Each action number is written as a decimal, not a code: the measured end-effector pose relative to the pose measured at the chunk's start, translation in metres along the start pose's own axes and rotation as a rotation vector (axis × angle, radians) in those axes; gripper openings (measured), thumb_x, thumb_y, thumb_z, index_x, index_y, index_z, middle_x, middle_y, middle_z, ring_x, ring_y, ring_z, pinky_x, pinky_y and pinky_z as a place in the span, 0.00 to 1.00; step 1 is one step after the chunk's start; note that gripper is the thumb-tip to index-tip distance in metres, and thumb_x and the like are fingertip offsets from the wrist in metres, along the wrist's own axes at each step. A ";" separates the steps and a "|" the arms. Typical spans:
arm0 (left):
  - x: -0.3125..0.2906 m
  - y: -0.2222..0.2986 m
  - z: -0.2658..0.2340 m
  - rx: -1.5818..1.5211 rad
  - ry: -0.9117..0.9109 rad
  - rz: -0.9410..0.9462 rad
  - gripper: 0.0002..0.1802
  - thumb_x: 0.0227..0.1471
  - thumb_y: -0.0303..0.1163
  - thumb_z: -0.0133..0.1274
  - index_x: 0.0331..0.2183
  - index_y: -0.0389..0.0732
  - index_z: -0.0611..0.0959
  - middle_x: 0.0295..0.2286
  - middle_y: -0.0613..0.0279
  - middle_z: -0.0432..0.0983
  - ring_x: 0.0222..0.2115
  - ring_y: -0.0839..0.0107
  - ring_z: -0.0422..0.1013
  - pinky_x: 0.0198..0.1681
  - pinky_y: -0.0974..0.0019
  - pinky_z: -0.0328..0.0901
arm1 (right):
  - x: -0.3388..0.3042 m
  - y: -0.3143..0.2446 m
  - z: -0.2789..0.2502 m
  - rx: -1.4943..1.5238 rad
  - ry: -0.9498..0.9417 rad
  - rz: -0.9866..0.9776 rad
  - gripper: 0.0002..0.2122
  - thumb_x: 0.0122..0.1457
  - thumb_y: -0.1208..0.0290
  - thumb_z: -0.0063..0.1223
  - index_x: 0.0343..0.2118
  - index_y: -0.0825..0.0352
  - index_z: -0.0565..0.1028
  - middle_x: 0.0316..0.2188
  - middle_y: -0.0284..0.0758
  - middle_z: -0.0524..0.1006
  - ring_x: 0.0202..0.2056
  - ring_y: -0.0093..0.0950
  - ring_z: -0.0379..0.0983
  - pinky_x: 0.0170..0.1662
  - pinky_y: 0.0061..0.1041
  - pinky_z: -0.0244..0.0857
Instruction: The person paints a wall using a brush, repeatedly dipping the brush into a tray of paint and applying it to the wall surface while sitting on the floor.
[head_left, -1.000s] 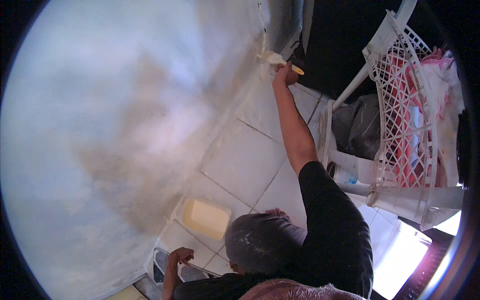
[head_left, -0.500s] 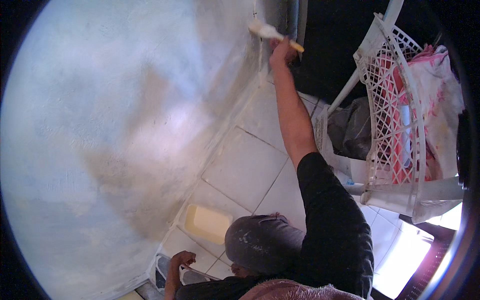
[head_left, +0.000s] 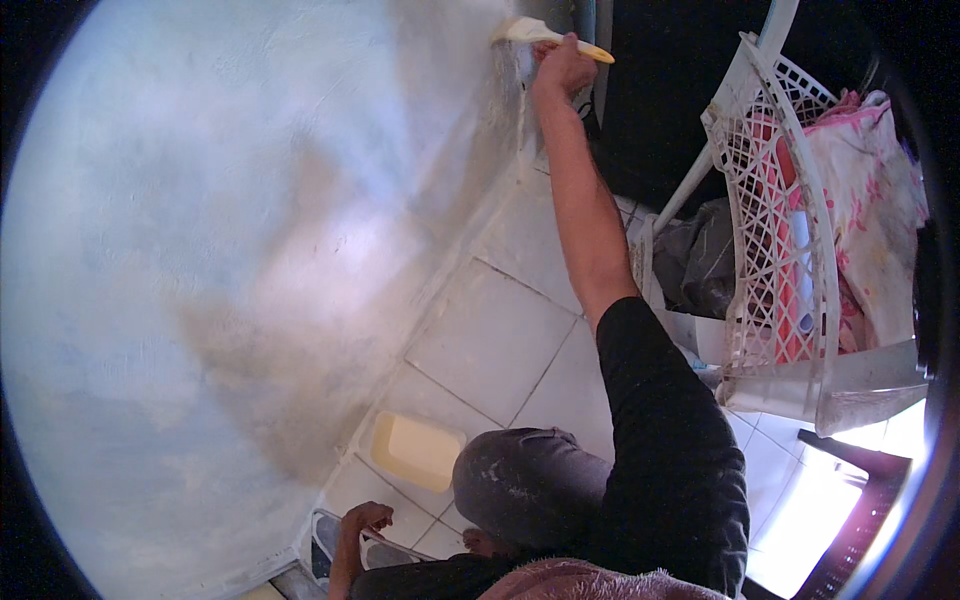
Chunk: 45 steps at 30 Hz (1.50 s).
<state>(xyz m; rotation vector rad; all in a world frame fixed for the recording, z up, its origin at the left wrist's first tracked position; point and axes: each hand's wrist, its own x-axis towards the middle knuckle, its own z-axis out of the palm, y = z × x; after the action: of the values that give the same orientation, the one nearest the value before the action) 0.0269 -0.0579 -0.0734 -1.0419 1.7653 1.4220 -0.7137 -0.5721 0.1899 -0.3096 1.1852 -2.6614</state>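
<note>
A paintbrush with a yellow handle is gripped in my right hand, at the far end of my outstretched arm. Its pale, paint-covered bristles lie against the edge of the whitish, patchy wall, by the corner. My left hand hangs low by the foot of the wall, its fingers loosely bent and nothing visible in them. Between that hand and the wall's base, on the tiles, sits a shallow cream tub of pale paint, just beyond my bent knee.
White floor tiles run along the wall. To the right stands a white plastic lattice basket rack, holding pink-and-white cloth. A dark bag sits under it. Dark furniture stands at the lower right beside bright light.
My right hand has moved slightly up, carrying the paintbrush higher along the wall's edge. The brush now lies flatter. My left hand and the tub keep their places.
</note>
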 end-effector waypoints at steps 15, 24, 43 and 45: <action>0.020 -0.034 0.017 -0.572 0.028 -0.309 0.14 0.51 0.37 0.48 0.37 0.39 0.77 0.28 0.63 0.73 0.25 0.68 0.70 0.31 0.53 0.74 | -0.136 0.028 -0.156 -0.416 -0.087 0.262 0.13 0.56 0.65 0.50 0.27 0.73 0.74 0.23 0.38 0.78 0.21 0.28 0.76 0.21 0.22 0.65; 0.013 0.027 -0.029 -0.622 0.081 -0.625 0.28 0.51 0.50 0.39 0.36 0.34 0.77 0.37 0.50 0.71 0.37 0.52 0.70 0.31 0.48 0.74 | -0.379 -0.096 -0.225 -0.328 -1.544 0.559 0.08 0.58 0.69 0.49 0.33 0.70 0.74 0.23 0.36 0.77 0.20 0.22 0.72 0.20 0.17 0.60; -0.057 0.096 -0.038 -0.616 0.414 -0.646 0.14 0.32 0.26 0.40 0.23 0.32 0.78 0.16 0.53 0.67 0.16 0.64 0.64 0.23 0.57 0.67 | -0.505 -0.084 -0.268 -0.507 -2.116 -0.453 0.08 0.52 0.67 0.55 0.34 0.63 0.76 0.21 0.39 0.77 0.20 0.32 0.75 0.24 0.28 0.68; -0.059 0.098 -0.039 -0.602 0.374 -0.622 0.12 0.34 0.30 0.43 0.23 0.34 0.77 0.18 0.56 0.69 0.17 0.65 0.66 0.27 0.51 0.70 | -0.509 -0.086 -0.273 -0.385 -2.073 -0.514 0.08 0.53 0.67 0.55 0.33 0.63 0.76 0.22 0.39 0.77 0.20 0.30 0.75 0.24 0.27 0.68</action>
<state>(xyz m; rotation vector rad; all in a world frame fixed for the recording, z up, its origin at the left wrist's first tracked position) -0.0298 -0.0747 0.0319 -2.0679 1.0562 1.4165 -0.3119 -0.1832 0.0222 -2.5752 0.6150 -0.8240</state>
